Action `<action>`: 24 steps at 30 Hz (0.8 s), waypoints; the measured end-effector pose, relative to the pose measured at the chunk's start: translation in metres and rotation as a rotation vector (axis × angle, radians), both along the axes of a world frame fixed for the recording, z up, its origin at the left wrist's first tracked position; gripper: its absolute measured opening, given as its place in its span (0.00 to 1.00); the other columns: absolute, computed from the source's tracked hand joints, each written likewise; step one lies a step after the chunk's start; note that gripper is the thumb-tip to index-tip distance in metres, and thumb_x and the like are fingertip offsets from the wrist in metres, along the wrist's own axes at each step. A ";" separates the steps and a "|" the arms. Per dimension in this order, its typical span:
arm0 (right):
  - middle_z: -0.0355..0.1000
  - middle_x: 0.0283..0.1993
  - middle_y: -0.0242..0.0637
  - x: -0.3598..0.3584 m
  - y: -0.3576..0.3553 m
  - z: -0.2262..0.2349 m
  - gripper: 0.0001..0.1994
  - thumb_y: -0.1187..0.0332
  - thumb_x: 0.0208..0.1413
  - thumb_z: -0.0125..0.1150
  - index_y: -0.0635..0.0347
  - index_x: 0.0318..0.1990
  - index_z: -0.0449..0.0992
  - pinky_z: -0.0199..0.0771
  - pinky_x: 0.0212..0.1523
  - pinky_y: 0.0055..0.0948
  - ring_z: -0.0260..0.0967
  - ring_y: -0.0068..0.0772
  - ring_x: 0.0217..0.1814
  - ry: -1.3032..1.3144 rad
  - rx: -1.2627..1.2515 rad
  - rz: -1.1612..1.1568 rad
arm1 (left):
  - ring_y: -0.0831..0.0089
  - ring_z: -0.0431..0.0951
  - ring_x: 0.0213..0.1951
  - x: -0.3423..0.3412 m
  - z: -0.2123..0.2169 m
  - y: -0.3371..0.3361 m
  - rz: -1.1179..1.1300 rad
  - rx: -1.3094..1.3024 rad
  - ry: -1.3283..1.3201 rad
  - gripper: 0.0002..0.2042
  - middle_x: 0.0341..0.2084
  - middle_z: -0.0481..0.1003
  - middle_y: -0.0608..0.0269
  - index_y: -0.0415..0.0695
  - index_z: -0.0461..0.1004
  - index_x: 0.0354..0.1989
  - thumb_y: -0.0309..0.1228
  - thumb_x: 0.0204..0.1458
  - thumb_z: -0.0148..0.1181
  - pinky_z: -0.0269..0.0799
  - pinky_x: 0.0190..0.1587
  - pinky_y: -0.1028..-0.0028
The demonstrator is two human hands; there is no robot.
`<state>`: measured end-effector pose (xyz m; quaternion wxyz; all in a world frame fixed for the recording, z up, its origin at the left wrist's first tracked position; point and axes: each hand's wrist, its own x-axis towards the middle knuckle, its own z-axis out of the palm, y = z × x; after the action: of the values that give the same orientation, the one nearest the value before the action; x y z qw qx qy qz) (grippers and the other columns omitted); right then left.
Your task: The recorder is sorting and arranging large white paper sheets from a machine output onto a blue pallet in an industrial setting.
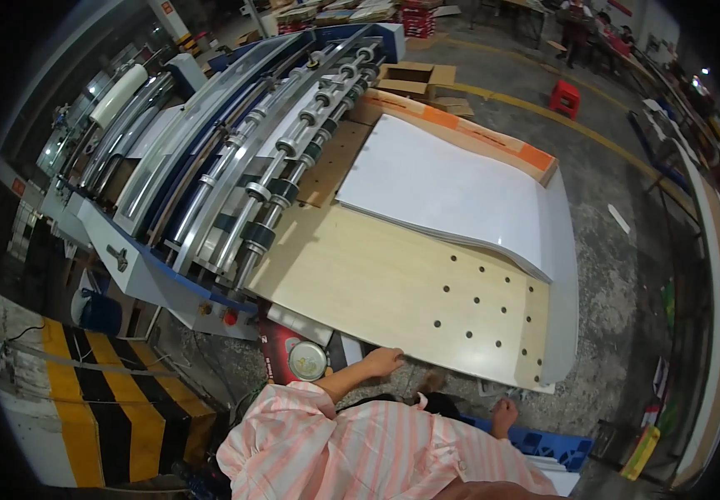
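The left hand rests on the near edge of the pale wooden table with round holes, its grip loosely curled and holding nothing; the right hand hangs free below the table's near corner, fingers slack and empty. Farther on, the curved stack of large white sheets already lies on the table beside the grey roller feed machine, seemingly delivered but not yet lifted

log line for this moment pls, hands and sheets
left hand: on near edge of wooden table | right hand: free, below table corner | white sheet stack: on table, untouched
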<state>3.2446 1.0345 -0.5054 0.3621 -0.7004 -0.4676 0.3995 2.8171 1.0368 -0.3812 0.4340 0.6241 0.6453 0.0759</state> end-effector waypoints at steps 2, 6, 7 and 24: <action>0.69 0.22 0.38 -0.022 0.043 0.012 0.10 0.70 0.45 0.49 0.67 0.31 0.73 0.65 0.24 0.25 0.66 0.28 0.23 0.082 -0.040 0.007 | 0.54 0.71 0.38 -0.016 -0.005 0.015 0.157 0.037 0.019 0.19 0.35 0.71 0.48 0.40 0.67 0.44 0.39 0.45 0.50 0.66 0.41 0.63; 0.69 0.26 0.35 -0.059 0.128 0.059 0.08 0.70 0.48 0.49 0.64 0.33 0.72 0.65 0.22 0.20 0.67 0.25 0.23 0.233 -0.195 0.070 | 0.56 0.70 0.42 -0.072 -0.006 0.064 0.547 0.270 0.096 0.19 0.38 0.70 0.47 0.43 0.67 0.45 0.36 0.45 0.52 0.65 0.44 0.66; 0.69 0.27 0.35 -0.061 0.144 0.062 0.08 0.70 0.48 0.49 0.64 0.34 0.72 0.65 0.22 0.19 0.67 0.24 0.23 0.213 -0.227 0.070 | 0.55 0.69 0.43 -0.088 0.000 0.083 0.650 0.234 0.036 0.18 0.40 0.69 0.48 0.41 0.68 0.44 0.36 0.45 0.51 0.64 0.46 0.65; 0.70 0.29 0.37 -0.137 0.134 0.077 0.11 0.67 0.48 0.49 0.63 0.37 0.71 0.66 0.21 0.23 0.68 0.27 0.25 0.117 -0.609 -0.003 | 0.52 0.72 0.36 -0.338 -0.072 0.325 1.069 0.325 0.222 0.12 0.30 0.73 0.47 0.40 0.74 0.31 0.35 0.42 0.54 0.68 0.38 0.64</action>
<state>3.1079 1.1683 -0.4279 0.1624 -0.7533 -0.3039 0.5602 2.4790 1.3623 -0.4536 0.1631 0.2738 0.8932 0.3172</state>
